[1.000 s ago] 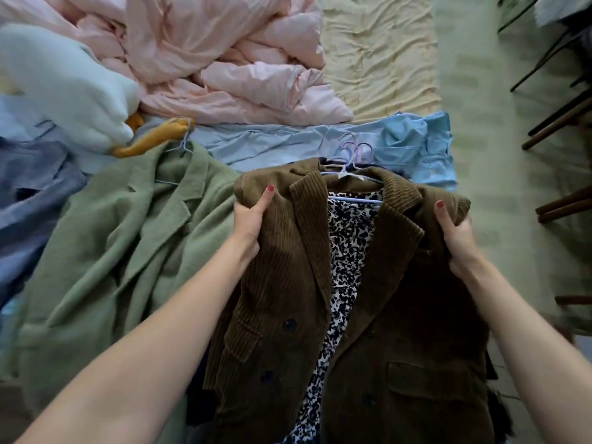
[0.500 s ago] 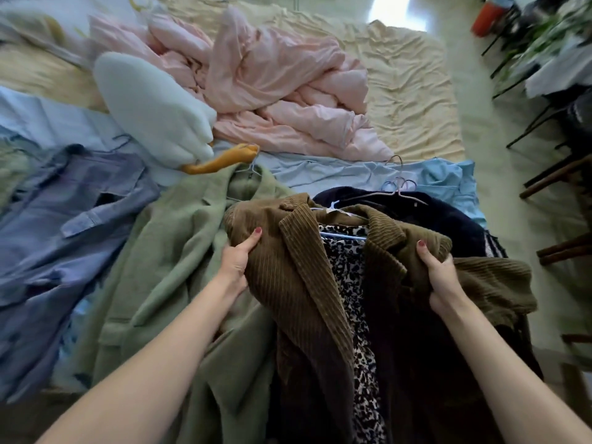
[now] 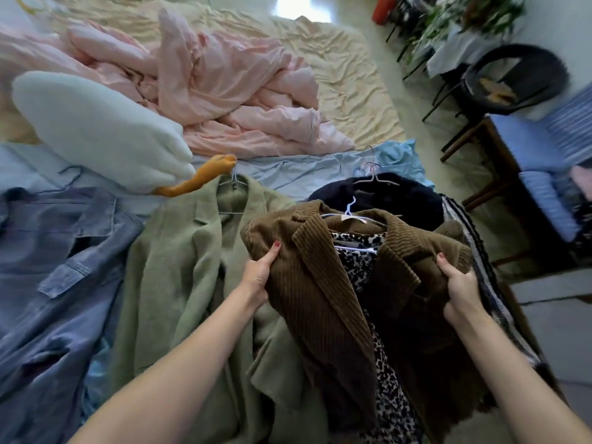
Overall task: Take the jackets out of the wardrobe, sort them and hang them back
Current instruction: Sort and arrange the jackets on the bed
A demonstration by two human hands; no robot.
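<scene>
A brown corduroy jacket (image 3: 320,302) with a leopard-print lining hangs on a white hanger (image 3: 350,211). My left hand (image 3: 259,274) grips its left shoulder and my right hand (image 3: 461,283) grips its right shoulder, holding it above the bed's edge. Beside it on the left lies a green wool coat (image 3: 179,283) on a wire hanger. A dark navy jacket (image 3: 394,193) on a hanger lies behind the brown one. Further left a blue denim jacket (image 3: 54,267) is spread flat. A light blue garment (image 3: 304,174) lies across the bed behind them.
A crumpled pink duvet (image 3: 230,91) and a white goose plush (image 3: 96,129) with an orange beak lie on the cream bed sheet (image 3: 352,84). To the right stand a wooden chair with blue cushions (image 3: 538,168), a black round chair (image 3: 515,78) and a plant.
The brown jacket has bunched up between my hands and sunk lower. The view has lifted, revealing the dark navy jacket behind it and more of the room on the right.
</scene>
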